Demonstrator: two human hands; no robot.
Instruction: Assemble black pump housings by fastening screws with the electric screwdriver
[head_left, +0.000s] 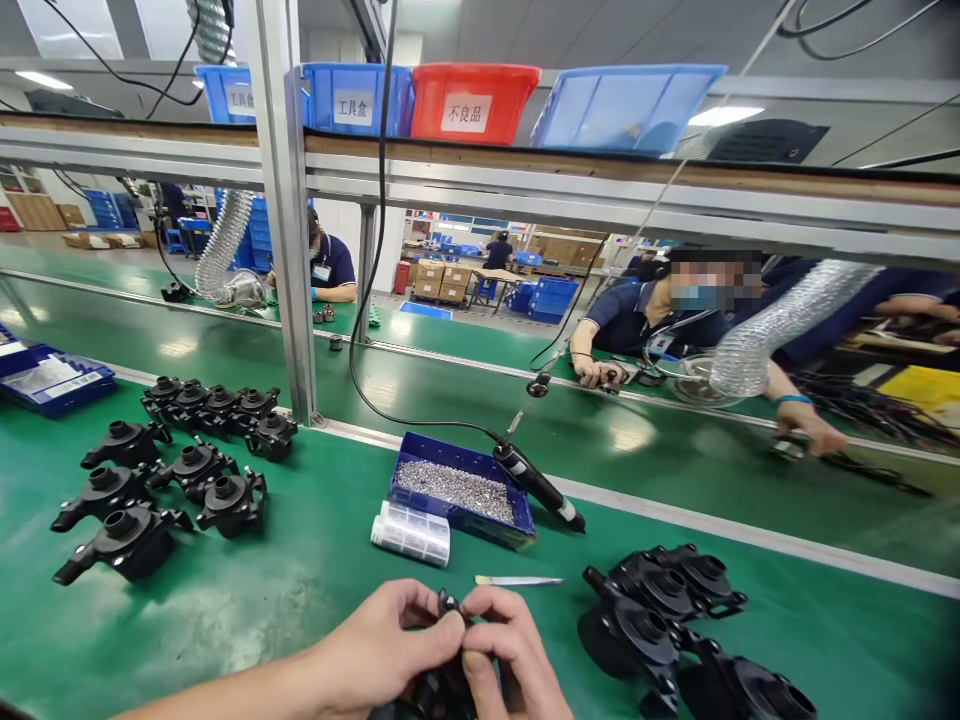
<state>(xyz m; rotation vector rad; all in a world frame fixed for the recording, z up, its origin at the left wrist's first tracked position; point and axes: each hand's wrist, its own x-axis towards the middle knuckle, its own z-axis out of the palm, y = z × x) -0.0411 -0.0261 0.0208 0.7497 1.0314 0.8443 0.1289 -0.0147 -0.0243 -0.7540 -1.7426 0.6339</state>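
Observation:
Both my hands meet at the bottom centre over the green bench [315,580]. My left hand [390,645] and my right hand [506,655] are closed around one black plastic housing [442,685], fingertips pinched together at its top. Most of the part is hidden under my fingers. Just beyond my hands lie tweezers [517,580], a clear white roll of small parts [411,532] and a blue tray of tiny silver screws [457,490]. An electric screwdriver [536,485] hangs on its cable beside the tray.
Several black housings [172,460] sit in rows at the left, more in a pile [667,620] at the right. A blue tray [52,378] lies far left. An upright post [289,250] stands behind. Other people work across the conveyor [675,320]; bins [472,100] line the shelf above.

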